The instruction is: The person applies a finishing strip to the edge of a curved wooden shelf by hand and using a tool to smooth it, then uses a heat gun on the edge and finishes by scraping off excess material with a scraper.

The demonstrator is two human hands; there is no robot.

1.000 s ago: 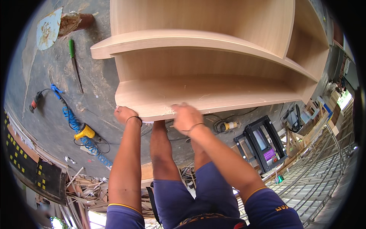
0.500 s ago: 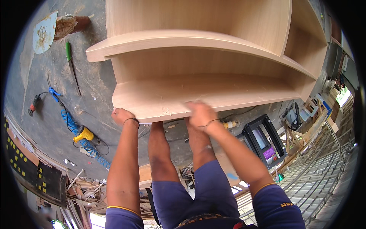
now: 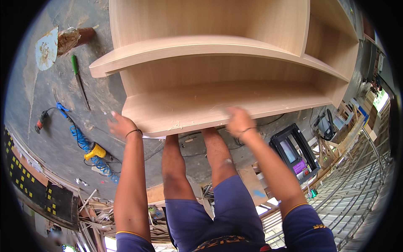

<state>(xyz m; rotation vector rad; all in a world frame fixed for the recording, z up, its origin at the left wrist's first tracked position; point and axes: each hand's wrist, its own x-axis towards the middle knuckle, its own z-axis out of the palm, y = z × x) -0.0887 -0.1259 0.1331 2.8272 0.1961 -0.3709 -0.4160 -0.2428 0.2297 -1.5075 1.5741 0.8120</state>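
In front of me stands a light wood-grain shelf unit (image 3: 210, 44) with curved board edges. Its nearest board (image 3: 201, 103) carries a few thin shavings (image 3: 175, 125) close to the front edge. My left hand (image 3: 121, 126) is open at the rounded left corner of that board, its fingers apart and pointing beyond the edge. My right hand (image 3: 240, 122) is over the board's front edge, right of the middle. Motion smears its fingers, so whether it holds anything does not show.
On the grey floor at left lie a green-handled saw (image 3: 78, 80), a corded red tool (image 3: 40, 122), a coiled blue hose (image 3: 79, 136) and a yellow power tool (image 3: 95, 151). A black frame-shaped device (image 3: 294, 153) stands at right. Wood scraps (image 3: 94, 214) pile behind my legs.
My left hand has come off the board's corner and its fingers have spread. My right hand has slid rightward along the front edge. The shavings have shifted slightly.
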